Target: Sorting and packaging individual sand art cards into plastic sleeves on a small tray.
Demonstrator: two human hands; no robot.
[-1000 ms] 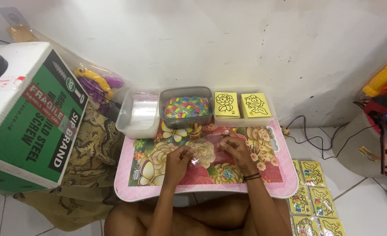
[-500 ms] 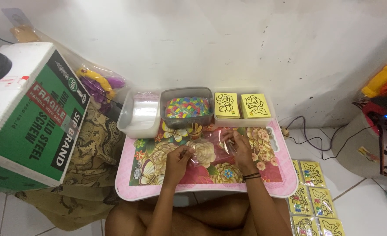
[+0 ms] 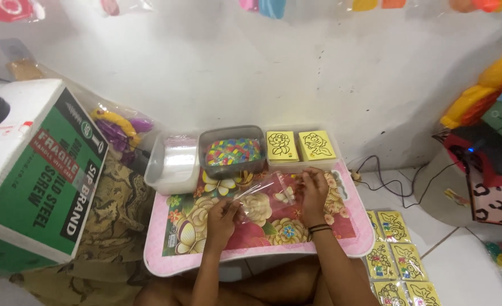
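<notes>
A clear plastic bag (image 3: 263, 194) is stretched between both hands above a pink floral lap table (image 3: 166, 249). My left hand (image 3: 222, 218) pinches the bag's lower left corner. My right hand (image 3: 314, 190) grips its right edge, close to the far rim of the table. Behind the hands stand a grey tub of small multicoloured pieces (image 3: 233, 152), a clear tub of plastic bags (image 3: 174, 163) and a tray with two yellow drawing cards (image 3: 299, 145).
A green and white cardboard box (image 3: 35, 175) stands at the left on patterned cloth. Packed yellow cards (image 3: 395, 249) lie on the tiled floor at the right, near a black cable (image 3: 392, 175). Colourful toys (image 3: 488, 90) sit at the far right by the white wall.
Both hands have risen off the table and pulled the clear bag open between them. The right hand has moved toward the yellow cards.
</notes>
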